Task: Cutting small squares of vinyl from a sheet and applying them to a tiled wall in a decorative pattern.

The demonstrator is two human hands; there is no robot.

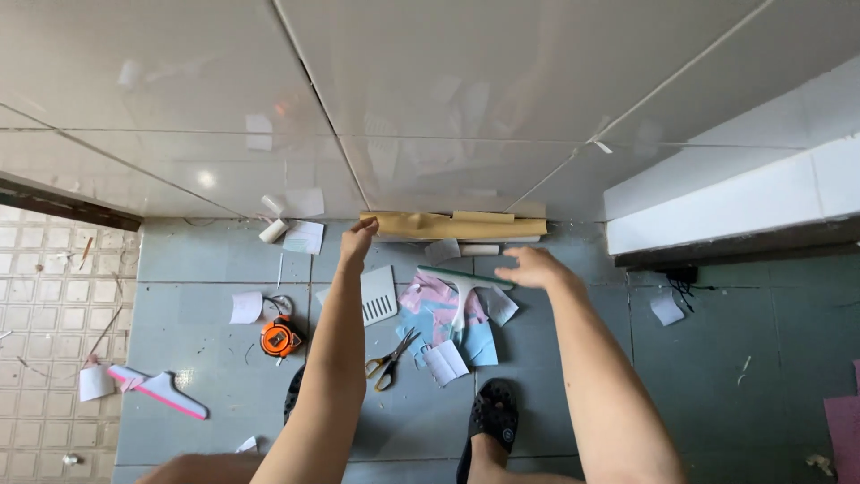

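Note:
A long tan strip of paper or film (452, 225) lies along the foot of the glossy white tiled wall (430, 108). My left hand (357, 243) pinches its left end. My right hand (530, 266) hovers with fingers spread just below the strip's right part, above a white squeegee with a green blade (462, 285). That squeegee rests on pink and blue paper scraps (441, 309). Whether my right hand touches the squeegee is unclear.
On the grey floor tiles lie an orange tape measure (280, 338), yellow-handled scissors (391, 359), a white notched scraper (378, 295), a small roll (273, 230), paper bits and a pink-edged squeegee (161, 391). My black sandals (495, 414) stand below. A white ledge (735, 206) runs right.

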